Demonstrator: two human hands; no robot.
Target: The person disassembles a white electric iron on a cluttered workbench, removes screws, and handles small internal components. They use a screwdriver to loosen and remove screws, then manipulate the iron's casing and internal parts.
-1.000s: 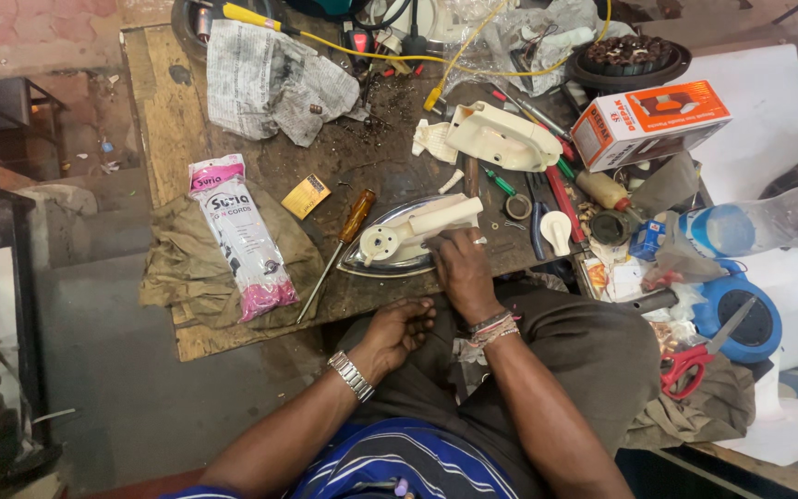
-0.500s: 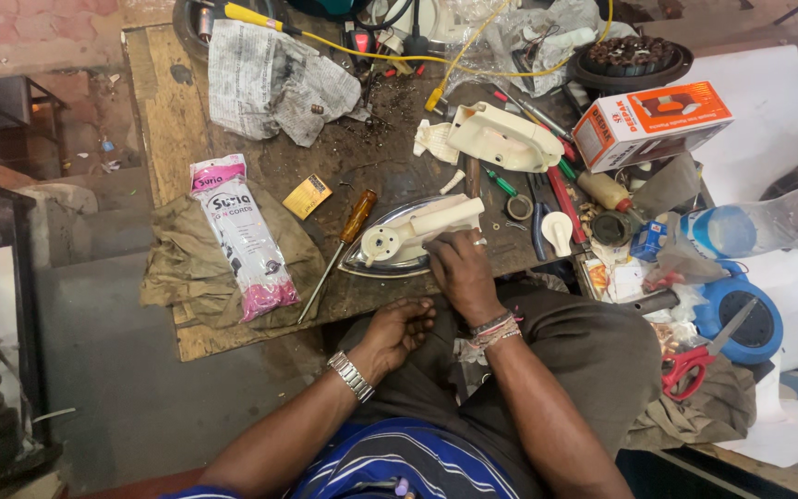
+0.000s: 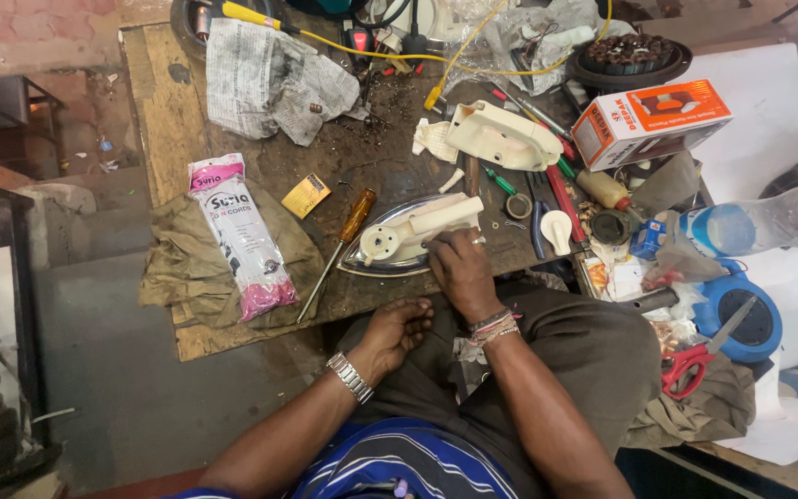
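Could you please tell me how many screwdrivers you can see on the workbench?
3 clearly visible: a brown-handled screwdriver left of the dismantled iron under the right hand; a yellow-handled one at the top edge; a green-handled one right of the iron. Others may be hidden in the clutter.

Dismantled electric clothes iron with shiny metal soleplate and cream plastic parts (image 3: 405,238): lies flat on the dark, littered wooden counter (image 3: 344,166) near its front edge, pointed tip toward the left. Cream round dial piece and cream bar-shaped handle part rest on the soleplate (outer cover off).
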